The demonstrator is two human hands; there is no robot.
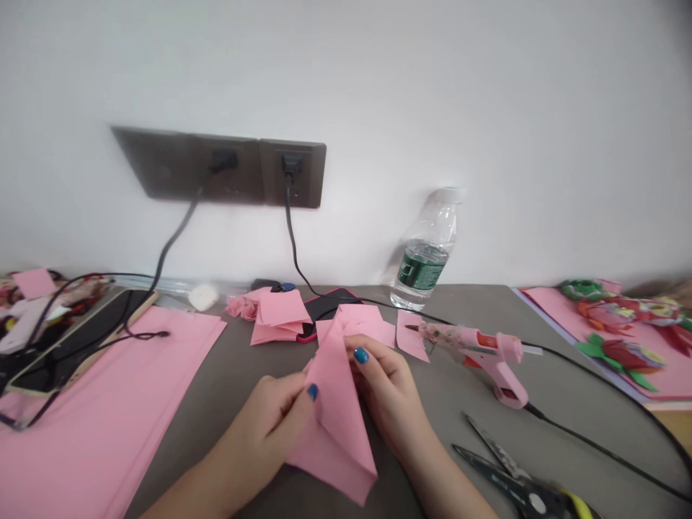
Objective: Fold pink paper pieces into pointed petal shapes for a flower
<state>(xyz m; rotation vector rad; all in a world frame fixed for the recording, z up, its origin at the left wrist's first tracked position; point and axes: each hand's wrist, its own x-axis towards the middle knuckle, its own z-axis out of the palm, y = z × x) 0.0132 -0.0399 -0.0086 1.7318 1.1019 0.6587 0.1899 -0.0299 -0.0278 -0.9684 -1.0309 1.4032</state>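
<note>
A folded sheet of pink paper [338, 425] is held up between my two hands over the grey table. My left hand [275, 418] pinches its left edge, thumb in front. On the other side, my right hand [378, 382] grips the right edge near the top, its fingers partly hidden behind the paper. The sheet narrows toward its upper end and has a crease down its length. Beyond it lie small pink paper squares [367, 321] and a stack of folded pink pieces [278, 313].
A pink glue gun [491, 353] with a black cord lies at right, near opened scissors [513, 479]. A water bottle [424, 252] leans against the wall. Large pink sheets [119, 432] and a phone [81, 342] are at left. Paper flowers [627, 353] lie far right.
</note>
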